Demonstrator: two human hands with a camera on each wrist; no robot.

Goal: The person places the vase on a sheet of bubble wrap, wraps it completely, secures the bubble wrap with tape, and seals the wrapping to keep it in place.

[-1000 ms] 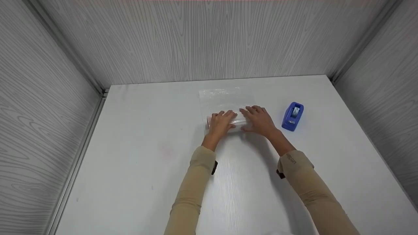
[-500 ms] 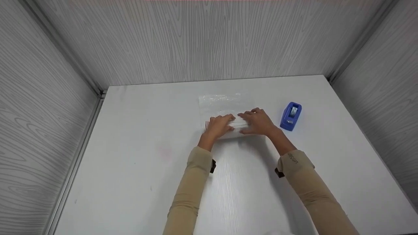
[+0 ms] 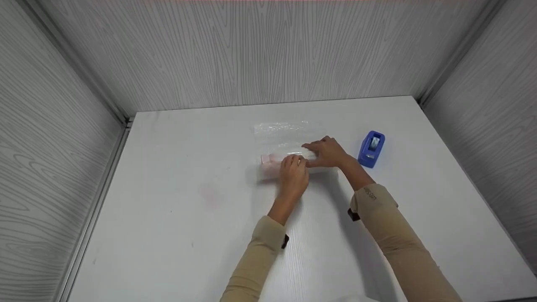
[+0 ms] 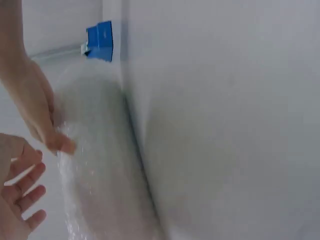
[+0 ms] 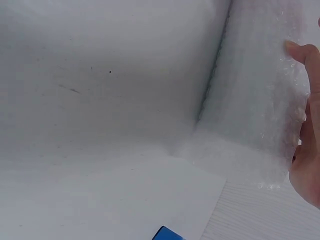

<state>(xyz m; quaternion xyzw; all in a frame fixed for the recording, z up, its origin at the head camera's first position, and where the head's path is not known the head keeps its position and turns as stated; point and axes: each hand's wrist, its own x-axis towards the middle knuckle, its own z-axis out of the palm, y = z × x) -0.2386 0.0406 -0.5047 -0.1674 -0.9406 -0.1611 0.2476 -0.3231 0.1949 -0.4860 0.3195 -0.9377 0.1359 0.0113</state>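
Note:
A roll of clear bubble wrap (image 3: 272, 171) lies across the table, with something pinkish showing through its left end. Its loose sheet (image 3: 279, 133) spreads flat toward the back wall. My right hand (image 3: 329, 153) grips the right part of the roll, thumb on the near side and fingers over the top; in the left wrist view its thumb presses the bubble wrap (image 4: 105, 150). My left hand (image 3: 294, 178) is at the middle of the roll, beside the right thumb. In the left wrist view the fingers of the left hand (image 4: 20, 187) are loosely bent, apart from the wrap.
A blue tape dispenser (image 3: 371, 149) with a roll of tape stands to the right of the right hand. The white table (image 3: 188, 235) is bounded by grey wood-grain panels at the back (image 3: 268, 54) and both sides.
My left hand has let go of the roll's left end and moved right toward the right hand, baring the pinkish end. The roll has come slightly nearer; the right hand stays on it.

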